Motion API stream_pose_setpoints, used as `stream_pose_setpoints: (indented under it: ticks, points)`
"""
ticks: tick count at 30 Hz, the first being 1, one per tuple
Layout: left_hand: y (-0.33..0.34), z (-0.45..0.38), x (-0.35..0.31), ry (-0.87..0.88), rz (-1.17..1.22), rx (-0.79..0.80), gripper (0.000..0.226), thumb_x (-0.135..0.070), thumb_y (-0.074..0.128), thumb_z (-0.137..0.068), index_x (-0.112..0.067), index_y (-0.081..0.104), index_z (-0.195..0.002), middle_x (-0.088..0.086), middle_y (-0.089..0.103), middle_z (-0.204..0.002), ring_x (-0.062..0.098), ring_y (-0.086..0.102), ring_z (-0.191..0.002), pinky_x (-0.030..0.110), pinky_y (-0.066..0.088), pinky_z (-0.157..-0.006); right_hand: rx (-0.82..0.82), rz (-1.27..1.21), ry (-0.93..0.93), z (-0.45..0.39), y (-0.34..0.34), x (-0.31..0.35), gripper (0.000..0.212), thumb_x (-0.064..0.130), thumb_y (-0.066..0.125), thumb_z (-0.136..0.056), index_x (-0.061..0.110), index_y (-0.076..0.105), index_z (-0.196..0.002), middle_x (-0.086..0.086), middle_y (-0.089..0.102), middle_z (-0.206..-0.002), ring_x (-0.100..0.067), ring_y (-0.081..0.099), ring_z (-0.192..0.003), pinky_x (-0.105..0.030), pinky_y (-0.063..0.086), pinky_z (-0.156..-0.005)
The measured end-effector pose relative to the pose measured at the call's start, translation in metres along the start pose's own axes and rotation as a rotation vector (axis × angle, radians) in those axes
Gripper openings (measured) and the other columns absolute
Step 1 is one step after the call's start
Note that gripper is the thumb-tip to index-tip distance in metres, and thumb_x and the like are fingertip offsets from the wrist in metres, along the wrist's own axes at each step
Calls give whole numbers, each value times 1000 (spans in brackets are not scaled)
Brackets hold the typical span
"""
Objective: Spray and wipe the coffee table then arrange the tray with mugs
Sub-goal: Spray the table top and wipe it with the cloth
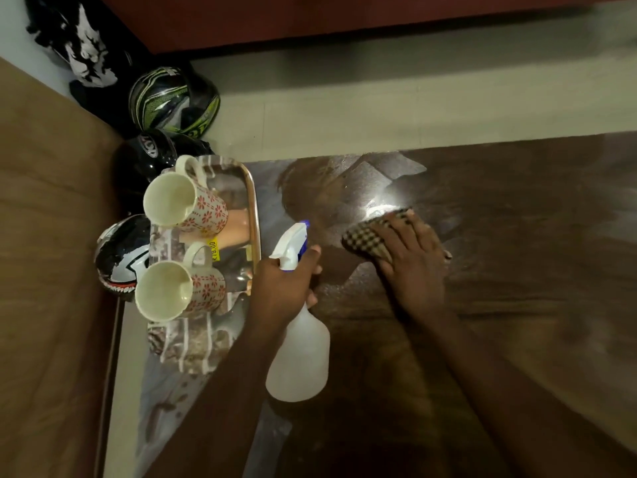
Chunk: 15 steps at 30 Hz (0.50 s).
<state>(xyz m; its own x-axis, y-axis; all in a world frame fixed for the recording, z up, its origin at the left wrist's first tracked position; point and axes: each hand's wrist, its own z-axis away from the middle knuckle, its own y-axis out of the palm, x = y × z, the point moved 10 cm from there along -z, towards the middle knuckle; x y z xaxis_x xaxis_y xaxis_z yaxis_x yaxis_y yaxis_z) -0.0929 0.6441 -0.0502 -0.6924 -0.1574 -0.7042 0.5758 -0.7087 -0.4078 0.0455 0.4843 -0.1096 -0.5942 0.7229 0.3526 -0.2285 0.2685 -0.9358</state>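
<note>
A person's right hand pressed flat, fingers spread, on a checked cloth against the dark wooden coffee table, while the left hand gripped the neck of a white spray bottle held just above the surface. The tray with its two flowered mugs sat at the table's left end. The wipe looked best served by firm, overlapping strokes across the glossy wet patch, kept clear of the tray.
</note>
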Motion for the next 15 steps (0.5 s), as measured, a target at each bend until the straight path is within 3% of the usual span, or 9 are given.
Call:
stream_pose_setpoints:
  ticks: [2,4,8,10,12,15]
  points:
    - [-5,6,14,-10,-12,-26,23,-24,66,-86,-24,62,-64,14,63,-58,19,49,-37,31,45,-50,-36,-32,78,-3,9,25,49,35,56,-87,24,47,-134,-1,44,-144,-28,26,-140,-49,22,-112]
    - [-10,13,27,-14,-30,-48,27,-24,66,-85,-21,60,-59,17,61,-56,21,51,-38,34,48,-52,-12,-67,-17,5,23,63,51,31,61,-85,26,47,-134,1,44,-145,-26,25,-140,-44,14,-113]
    - [-13,33,51,-9,-49,39,20,-32,68,-86,-30,59,-69,11,66,-59,16,55,-41,27,51,-54,128,-20,-354,62,37,106,46,39,44,-92,27,39,-136,0,45,-144,-24,27,-139,-41,14,-113]
    - [-23,46,69,-39,-61,54,17,-29,66,-86,-16,66,-74,7,59,-48,14,54,-40,24,48,-52,212,56,-391,85,36,83,50,42,37,-92,30,38,-140,0,42,-147,-24,28,-140,-46,22,-113]
    - [-30,57,88,-56,-48,61,28,-27,66,-84,-3,65,-71,7,56,-44,14,55,-39,25,48,-53,192,68,-240,88,24,45,53,41,36,-89,28,38,-141,-4,42,-147,-28,30,-139,-49,24,-112]
    - [-34,77,113,-60,-59,98,32,-37,70,-84,-8,66,-70,2,56,-41,10,55,-37,19,47,-49,-3,-2,110,85,4,23,53,37,44,-87,19,46,-136,-9,46,-143,-34,32,-136,-46,25,-112]
